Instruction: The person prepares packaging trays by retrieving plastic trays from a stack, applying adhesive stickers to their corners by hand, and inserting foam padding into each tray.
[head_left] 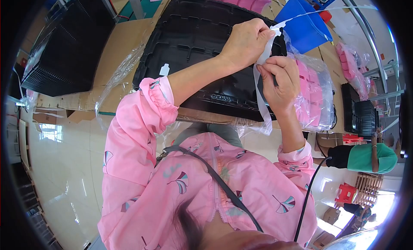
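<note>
A long white strip [263, 99] runs between my hands and hangs down past the front edge of a black plastic tray [189, 39]. My left hand [247, 40] is closed, with thumb and fingers pinching a white piece at the strip's upper end, over the tray's right part. Just below and to the right, my right hand [280, 80] pinches the strip between thumb and fingers. A small white label [164, 69] lies on the tray near my left forearm.
Stacked black trays [69, 47] stand at the left. A blue bin [304, 24] is at the upper right, with wrapped pink trays [309, 93] below it. A person in a green shirt [370, 158] is at the far right, another person lower down.
</note>
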Demonstrator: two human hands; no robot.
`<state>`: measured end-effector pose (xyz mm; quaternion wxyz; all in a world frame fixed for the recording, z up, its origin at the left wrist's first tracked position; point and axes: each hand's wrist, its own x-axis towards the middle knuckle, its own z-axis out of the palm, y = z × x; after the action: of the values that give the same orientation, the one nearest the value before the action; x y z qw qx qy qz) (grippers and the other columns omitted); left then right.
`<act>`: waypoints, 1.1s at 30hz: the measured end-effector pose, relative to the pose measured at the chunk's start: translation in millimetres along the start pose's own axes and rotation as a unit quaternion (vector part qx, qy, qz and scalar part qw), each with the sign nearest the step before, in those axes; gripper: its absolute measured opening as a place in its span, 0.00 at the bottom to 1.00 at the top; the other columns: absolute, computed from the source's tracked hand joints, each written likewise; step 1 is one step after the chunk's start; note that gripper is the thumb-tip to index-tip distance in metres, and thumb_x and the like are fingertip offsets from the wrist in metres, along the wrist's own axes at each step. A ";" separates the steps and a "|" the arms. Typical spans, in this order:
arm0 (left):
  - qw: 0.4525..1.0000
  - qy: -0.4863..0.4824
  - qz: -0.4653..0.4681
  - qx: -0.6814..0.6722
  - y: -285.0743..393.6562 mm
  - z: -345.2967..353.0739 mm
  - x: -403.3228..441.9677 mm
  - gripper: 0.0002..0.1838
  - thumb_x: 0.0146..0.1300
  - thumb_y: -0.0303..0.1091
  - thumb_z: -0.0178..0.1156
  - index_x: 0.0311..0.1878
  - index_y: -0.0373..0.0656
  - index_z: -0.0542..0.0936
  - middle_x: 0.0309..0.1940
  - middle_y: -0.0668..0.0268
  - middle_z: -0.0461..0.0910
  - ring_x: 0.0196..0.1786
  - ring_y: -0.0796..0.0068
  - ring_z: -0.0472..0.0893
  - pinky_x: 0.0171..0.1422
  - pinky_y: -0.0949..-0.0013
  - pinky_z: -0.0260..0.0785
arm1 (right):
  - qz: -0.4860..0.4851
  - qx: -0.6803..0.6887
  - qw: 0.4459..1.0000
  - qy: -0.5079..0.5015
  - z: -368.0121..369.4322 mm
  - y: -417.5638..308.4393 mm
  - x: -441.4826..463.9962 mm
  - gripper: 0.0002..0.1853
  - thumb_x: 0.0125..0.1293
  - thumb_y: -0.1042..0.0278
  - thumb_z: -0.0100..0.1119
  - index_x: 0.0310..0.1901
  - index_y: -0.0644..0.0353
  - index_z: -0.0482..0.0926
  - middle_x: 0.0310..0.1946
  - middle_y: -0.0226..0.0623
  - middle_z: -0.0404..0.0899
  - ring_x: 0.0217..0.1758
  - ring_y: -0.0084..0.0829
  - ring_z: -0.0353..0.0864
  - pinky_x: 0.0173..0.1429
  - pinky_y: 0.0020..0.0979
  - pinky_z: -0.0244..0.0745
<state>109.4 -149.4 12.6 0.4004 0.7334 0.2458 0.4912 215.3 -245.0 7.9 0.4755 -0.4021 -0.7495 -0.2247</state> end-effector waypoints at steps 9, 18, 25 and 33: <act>0.992 -0.072 0.097 -0.035 -40.2 25.8 -1.3 0.12 0.54 0.40 0.59 0.33 0.40 0.79 0.28 0.52 0.79 0.35 0.52 0.79 0.38 0.60 0.71 | 0.115 0.158 0.975 -0.103 0.3 -9.5 79.0 0.06 0.51 0.75 0.61 0.31 0.65 0.77 0.31 0.38 0.77 0.31 0.31 0.75 0.37 0.27 0.69; 0.936 -0.203 0.149 0.246 -1.1 -77.4 -50.3 0.17 0.53 0.40 0.62 0.43 0.38 0.76 0.43 0.57 0.77 0.48 0.57 0.75 0.53 0.60 0.66 | 0.165 0.206 0.879 -0.397 165.7 108.2 133.3 0.08 0.53 0.69 0.59 0.30 0.66 0.79 0.22 0.33 0.76 0.28 0.24 0.73 0.37 0.27 0.67; 0.926 -0.172 0.145 0.302 -30.8 -97.7 -70.2 0.19 0.50 0.40 0.63 0.43 0.38 0.76 0.46 0.56 0.75 0.55 0.57 0.71 0.59 0.59 0.61 | 0.120 0.172 0.810 -0.547 231.7 122.9 154.3 0.04 0.54 0.73 0.60 0.29 0.63 0.79 0.22 0.27 0.75 0.29 0.20 0.71 0.35 0.24 0.65; 0.914 -0.178 0.137 0.337 -22.7 -92.7 -75.9 0.22 0.50 0.41 0.63 0.45 0.37 0.75 0.51 0.55 0.73 0.57 0.56 0.70 0.64 0.54 0.58 | 0.112 0.164 0.784 -0.588 253.9 122.7 164.2 0.04 0.51 0.72 0.60 0.26 0.63 0.79 0.19 0.29 0.73 0.26 0.22 0.70 0.32 0.27 0.65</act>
<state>-5.0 -161.9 -27.7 0.0954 0.9266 0.2184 0.2909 143.5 72.1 35.5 0.0236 -0.4535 -0.8590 0.2363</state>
